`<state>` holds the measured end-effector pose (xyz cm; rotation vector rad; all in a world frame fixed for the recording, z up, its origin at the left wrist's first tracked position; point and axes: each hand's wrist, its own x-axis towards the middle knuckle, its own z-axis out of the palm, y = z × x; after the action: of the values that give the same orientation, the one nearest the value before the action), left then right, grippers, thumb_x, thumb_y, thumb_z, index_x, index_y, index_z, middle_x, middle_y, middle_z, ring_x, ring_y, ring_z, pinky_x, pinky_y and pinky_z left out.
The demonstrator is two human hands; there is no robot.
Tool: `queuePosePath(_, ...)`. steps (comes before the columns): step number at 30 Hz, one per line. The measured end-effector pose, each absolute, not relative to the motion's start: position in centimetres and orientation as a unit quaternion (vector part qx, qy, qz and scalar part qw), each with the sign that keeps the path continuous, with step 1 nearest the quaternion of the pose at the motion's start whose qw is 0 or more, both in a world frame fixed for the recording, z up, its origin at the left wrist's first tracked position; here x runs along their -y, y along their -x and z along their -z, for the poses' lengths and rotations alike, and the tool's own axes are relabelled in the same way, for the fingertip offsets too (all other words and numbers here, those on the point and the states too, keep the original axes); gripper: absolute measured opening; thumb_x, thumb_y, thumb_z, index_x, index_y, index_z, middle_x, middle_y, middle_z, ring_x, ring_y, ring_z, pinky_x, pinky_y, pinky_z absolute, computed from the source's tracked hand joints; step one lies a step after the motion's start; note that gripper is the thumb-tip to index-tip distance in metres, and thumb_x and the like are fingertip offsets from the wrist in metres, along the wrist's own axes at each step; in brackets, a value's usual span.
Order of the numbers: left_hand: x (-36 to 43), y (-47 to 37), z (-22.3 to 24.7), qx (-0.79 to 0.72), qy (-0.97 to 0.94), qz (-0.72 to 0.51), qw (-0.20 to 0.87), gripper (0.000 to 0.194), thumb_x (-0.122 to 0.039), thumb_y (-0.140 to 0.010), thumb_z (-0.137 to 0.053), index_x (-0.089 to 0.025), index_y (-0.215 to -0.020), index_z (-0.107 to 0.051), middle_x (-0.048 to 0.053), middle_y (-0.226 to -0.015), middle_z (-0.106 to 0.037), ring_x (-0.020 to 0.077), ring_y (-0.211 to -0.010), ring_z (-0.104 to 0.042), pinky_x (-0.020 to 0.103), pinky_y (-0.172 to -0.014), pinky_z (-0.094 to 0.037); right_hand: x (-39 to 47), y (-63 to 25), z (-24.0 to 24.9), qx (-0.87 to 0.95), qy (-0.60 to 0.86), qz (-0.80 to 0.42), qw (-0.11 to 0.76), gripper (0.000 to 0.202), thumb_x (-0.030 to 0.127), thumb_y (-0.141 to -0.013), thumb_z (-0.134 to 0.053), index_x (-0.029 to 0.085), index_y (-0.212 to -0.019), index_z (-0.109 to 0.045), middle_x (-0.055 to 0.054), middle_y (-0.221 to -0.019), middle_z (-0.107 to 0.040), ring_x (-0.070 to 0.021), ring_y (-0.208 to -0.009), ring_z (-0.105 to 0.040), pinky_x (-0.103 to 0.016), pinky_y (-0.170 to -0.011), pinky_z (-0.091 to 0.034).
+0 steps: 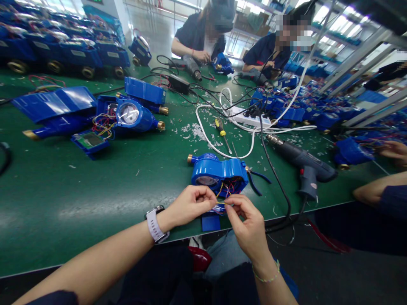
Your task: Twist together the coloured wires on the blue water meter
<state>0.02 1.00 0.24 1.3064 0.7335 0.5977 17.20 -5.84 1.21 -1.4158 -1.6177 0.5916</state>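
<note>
Our left hand (pixel 190 204) and right hand (pixel 243 216) pinch one yellow wire (pixel 220 203) between them; meter (pixel 219 173) just beyond, its wiring half hidden by our fingers.

Head view: from your head, facing forward and down, close over the table (pixel 95 190).
Far edge: co-workers at 12 o'clock.
</note>
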Motion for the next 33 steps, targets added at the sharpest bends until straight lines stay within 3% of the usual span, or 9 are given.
queuePosePath(6,-0.7,-0.1,-0.2,-0.334,-0.588,-0.283,0.68,0.025,-0.033,-0.077,-0.06,-0.008,-0.076,-0.058,-0.004,-0.058,-0.04,0.0072,-0.053,-0.03,0.021,-0.051,-0.023,5.8,-17.2,-1.1,0.649,0.566,-0.256,0.438,0.008,0.013,-0.089,-0.056,0.017,-0.083,-0.059,-0.003,-0.088,-0.057,-0.0121,-0.076,-0.055,-0.022,-0.062,-0.044)
queuePosePath(14,-0.2,-0.2,-0.3,-0.336,-0.661,-0.344,0.576,0.007,-0.016,-0.077,-0.057,-0.011,-0.073,-0.06,0.0,-0.068,-0.053,0.0082,-0.061,-0.042,0.02,-0.056,-0.034,5.8,-17.2,-1.2,0.648,0.554,-0.275,0.444,0.009,0.012,-0.088,-0.06,0.017,-0.081,-0.06,-0.002,-0.089,-0.057,-0.0112,-0.075,-0.054,-0.022,-0.06,-0.043)
queuePosePath(23,-0.2,0.0,-0.1,-0.329,-0.729,-0.353,0.486,0.007,-0.013,-0.079,-0.056,-0.012,-0.073,-0.06,0.001,-0.071,-0.058,0.0091,-0.063,-0.049,0.02,-0.06,-0.037,5.9,-16.9,-0.9,0.643,0.55,-0.28,0.454,0.012,0.014,-0.087,-0.06,0.016,-0.075,-0.059,-0.005,-0.09,-0.055,-0.0136,-0.079,-0.056,-0.022,-0.061,-0.046)
queuePosePath(26,-0.2,0.1,0.0,-0.314,-0.745,-0.351,0.472,0.006,-0.011,-0.079,-0.056,-0.013,-0.074,-0.06,0.001,-0.072,-0.059,0.0089,-0.064,-0.049,0.02,-0.06,-0.037,6.1,-17.0,-1.0,0.646,0.554,-0.276,0.447,0.011,0.016,-0.088,-0.059,0.017,-0.077,-0.061,-0.006,-0.097,-0.057,-0.0138,-0.083,-0.058,-0.021,-0.062,-0.047)
queuePosePath(28,-0.3,0.1,0.1,-0.299,-0.761,-0.351,0.456,0.007,-0.01,-0.079,-0.055,-0.013,-0.075,-0.06,0.001,-0.072,-0.059,0.0091,-0.065,-0.05,0.02,-0.061,-0.037,6.1,-17.9,-1.2,0.634,0.561,-0.276,0.455,0.002,0.02,-0.088,-0.062,0.018,-0.088,-0.063,-0.007,-0.108,-0.057,-0.0123,-0.079,-0.058,-0.022,-0.063,-0.048)
queuePosePath(31,-0.4,0.2,0.5,-0.286,-0.783,-0.354,0.424,0.008,-0.01,-0.079,-0.053,-0.013,-0.077,-0.06,0.001,-0.073,-0.059,0.0096,-0.066,-0.05,0.021,-0.063,-0.037,6.1,-21.1,-0.9,0.566,0.609,-0.232,0.506,0.033,0.029,-0.085,-0.068,0.018,-0.114,-0.059,-0.008,-0.103,-0.06,-0.0127,-0.072,-0.058,-0.026,-0.066,-0.05)
queuePosePath(33,-0.4,0.2,0.8,-0.281,-0.793,-0.355,0.408,0.007,-0.01,-0.08,-0.054,-0.013,-0.077,-0.06,0.001,-0.074,-0.06,0.0098,-0.066,-0.05,0.021,-0.063,-0.037,6.0,-24.6,-0.2,0.491,0.653,-0.154,0.556,0.044,0.036,-0.08,-0.072,0.015,-0.117,-0.059,-0.008,-0.095,-0.061,-0.0172,-0.084,-0.06,-0.029,-0.075,-0.05)
